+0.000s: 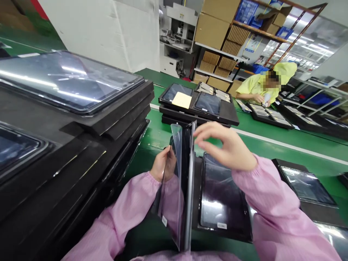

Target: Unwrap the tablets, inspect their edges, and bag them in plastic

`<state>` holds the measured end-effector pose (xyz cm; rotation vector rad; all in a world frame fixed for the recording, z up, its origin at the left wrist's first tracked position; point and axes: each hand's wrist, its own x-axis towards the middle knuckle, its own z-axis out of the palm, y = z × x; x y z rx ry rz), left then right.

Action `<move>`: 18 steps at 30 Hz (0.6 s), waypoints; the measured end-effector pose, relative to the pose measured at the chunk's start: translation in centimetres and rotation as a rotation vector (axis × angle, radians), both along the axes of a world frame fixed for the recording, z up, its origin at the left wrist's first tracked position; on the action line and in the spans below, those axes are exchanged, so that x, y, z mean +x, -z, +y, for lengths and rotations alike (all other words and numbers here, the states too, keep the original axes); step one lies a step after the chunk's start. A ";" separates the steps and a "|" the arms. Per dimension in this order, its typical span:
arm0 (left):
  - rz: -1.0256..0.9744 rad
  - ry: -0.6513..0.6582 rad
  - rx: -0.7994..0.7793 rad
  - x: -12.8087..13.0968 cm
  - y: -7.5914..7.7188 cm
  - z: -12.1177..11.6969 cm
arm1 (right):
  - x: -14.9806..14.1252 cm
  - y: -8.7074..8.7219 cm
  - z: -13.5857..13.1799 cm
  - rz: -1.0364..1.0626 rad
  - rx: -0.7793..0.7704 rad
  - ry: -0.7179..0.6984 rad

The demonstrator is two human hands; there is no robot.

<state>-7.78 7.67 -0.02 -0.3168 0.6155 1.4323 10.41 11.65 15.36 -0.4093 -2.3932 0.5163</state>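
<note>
A tablet-like panel [189, 188] stands on edge in front of me, with a clear protective film [176, 170] partly peeled off its left face. My left hand [162, 165] grips the panel and film from the left side. Near the panel's top edge my right hand [227, 145] hovers with fingers curled and thumb apart, holding nothing that I can see. Both arms wear pink sleeves. Below my right arm another dark panel [220, 199] lies flat in a black foam tray [198, 195].
A tall stack of black foam trays [89, 123] with a screen on top fills the left. More trays [195, 108] sit on the green conveyor belt [272, 134] ahead. A person in a yellow coat [258, 87] works at the far right. Shelves hold cardboard boxes [214, 25].
</note>
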 end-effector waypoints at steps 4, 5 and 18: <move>-0.021 0.005 -0.013 0.1 0.2 -0.1 | 2.1 0.7 -5.8 -0.190 0.092 -0.064; -0.023 0.005 -0.015 0.1 0.2 -0.1 | 2.2 0.9 -6.5 -0.208 0.106 -0.054; -0.047 -0.003 -0.026 0.5 -0.6 0.1 | 1.3 2.9 -8.5 -0.194 0.309 0.148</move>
